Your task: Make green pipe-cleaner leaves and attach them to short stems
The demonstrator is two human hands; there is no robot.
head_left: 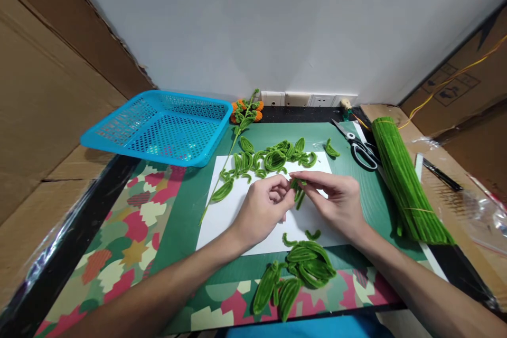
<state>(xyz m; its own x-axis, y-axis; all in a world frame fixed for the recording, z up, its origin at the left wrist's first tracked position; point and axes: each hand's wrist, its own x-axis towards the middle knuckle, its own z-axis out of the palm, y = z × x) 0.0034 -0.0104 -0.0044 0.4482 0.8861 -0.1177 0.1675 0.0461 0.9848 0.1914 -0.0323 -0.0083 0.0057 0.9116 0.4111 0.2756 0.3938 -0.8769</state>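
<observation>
Above a white sheet of paper point(222, 227), my left hand point(266, 206) and my right hand point(336, 200) meet, both pinching a small green pipe-cleaner piece point(299, 190). Part of that piece is hidden by my fingers. Behind them lies a row of green pipe-cleaner leaves and curls point(275, 158). Closer to me, a pile of larger fuzzy green leaves point(311, 264) rests at the front of the mat. A long green stem with orange flowers point(245, 116) slants along the paper's left side.
At the back left stands a blue plastic basket point(178, 156). Black-handled scissors point(362, 153) lie at right, beside a thick bundle of green pipe cleaners point(407, 185). A black cutter point(441, 174) is further right. Wall sockets point(299, 99) line the back; cardboard point(47, 53) walls the left.
</observation>
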